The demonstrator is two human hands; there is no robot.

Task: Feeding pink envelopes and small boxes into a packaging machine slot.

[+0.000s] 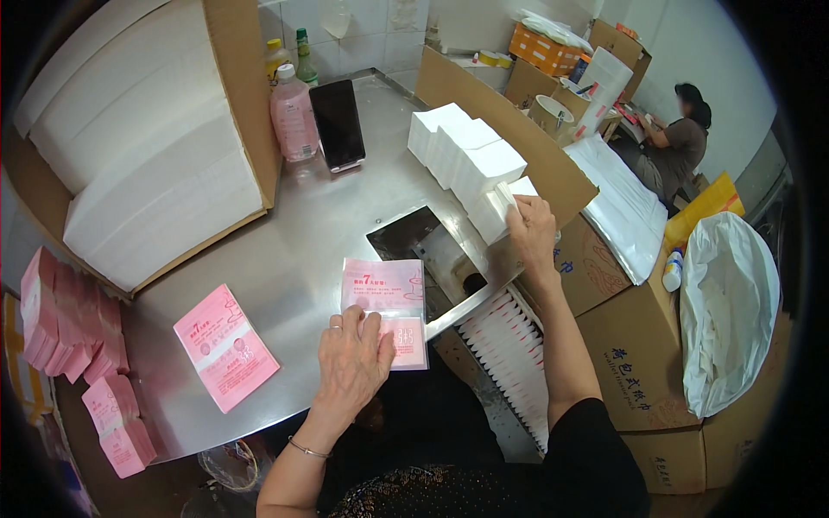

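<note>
My left hand (352,352), a ring on one finger, lies over a pink printed wallet-style sleeve (389,285) near the table's front edge. Its bent fingers press on the sleeve's lower half, thumb at the middle. A clear band crosses the sleeve. Over to the right, my right hand (532,226) pinches folded white tissues (498,207) at the near end of a long row of white tissue stacks (466,147). The fingertips are partly hidden behind the paper. A pile of pink sleeves (226,345) lies flat on the metal table, left of my left hand.
A rectangular opening (406,237) cuts into the steel table (319,229). An open carton (237,95) of white paper stands left; bundled pink sleeves (65,315) sit at the left edge. A pink bottle (294,121) and phone (338,125) stand behind. Cartons (630,367) and a seated person (682,142) are right.
</note>
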